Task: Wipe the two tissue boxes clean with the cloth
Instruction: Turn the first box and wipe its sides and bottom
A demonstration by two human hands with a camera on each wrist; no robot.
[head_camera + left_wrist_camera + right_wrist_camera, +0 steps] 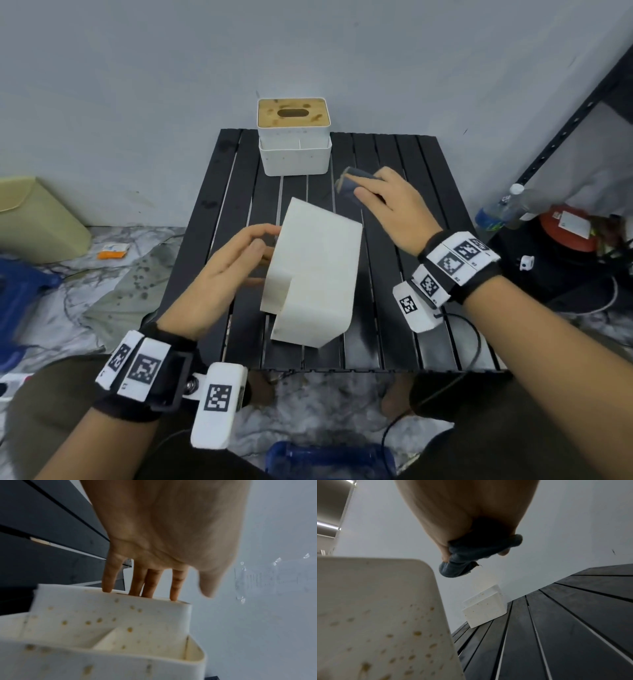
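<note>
A: What lay off the table's left edge?
B: A pale green bin (34,216) stood on the floor (113,274), and an orange packet (111,251) lay near it.

A: And the left hand (226,270)?
B: Its fingers (175,586) were straight and slightly spread, their tips touching the left side of the near box (315,274). It gripped nothing.

A: Where was that box?
B: At the middle of the table (428,205), tipped over so a plain white face showed to the head camera. The wrist views showed brown spots on its other faces.

A: The second one?
B: The far box (294,137) stood upright at the table's back edge, against the wall (308,44). Its wooden top, with an oval slot, was stained brown.

A: The right hand (390,205)?
B: It hovered over the table between the two boxes, to the right of both, fingers curled round a bunched dark cloth (356,183). The cloth touched neither box.

A: Beyond the right edge?
B: A water bottle (500,209) and a red lidded container (568,226) sat by a black rack (575,120).
</note>
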